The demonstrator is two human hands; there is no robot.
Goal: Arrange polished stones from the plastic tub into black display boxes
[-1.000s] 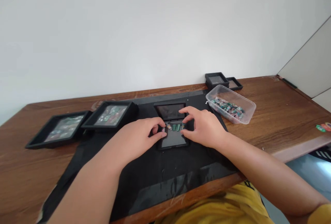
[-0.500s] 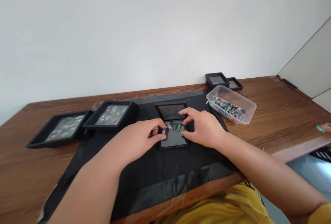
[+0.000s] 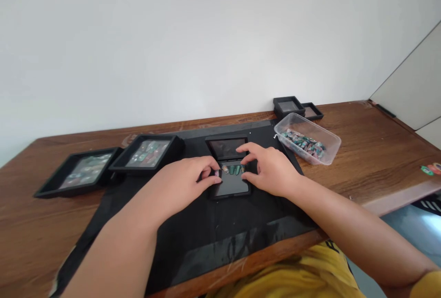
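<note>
An open black case [image 3: 231, 193] lies in front of me, its hinged lid [image 3: 226, 148] tilted back. Across its clear, shiny base runs a row of small false nails, including a green one [image 3: 232, 169] and others with a pattern. At the left end of the row, my left hand [image 3: 193, 174] pinches a pale pinkish false nail [image 3: 217, 173] between thumb and finger. My right hand [image 3: 270, 167] has its thumb and a finger on either side of a patterned false nail [image 3: 242, 168] at the right end; its index finger is raised by the lid.
A clear plastic tub [image 3: 331, 144] of mixed false nails stands at right. Behind it are small black cases [image 3: 289, 105]. Two black trays, one nearer [image 3: 146, 169] and one further left [image 3: 51, 192], hold clear-packed pieces. A black mat [image 3: 203, 229] covers part of the wooden table [image 3: 20, 224].
My left fingers have shifted very slightly up at the left end of the row. Otherwise both hands and the case stay nearly where they were.
</note>
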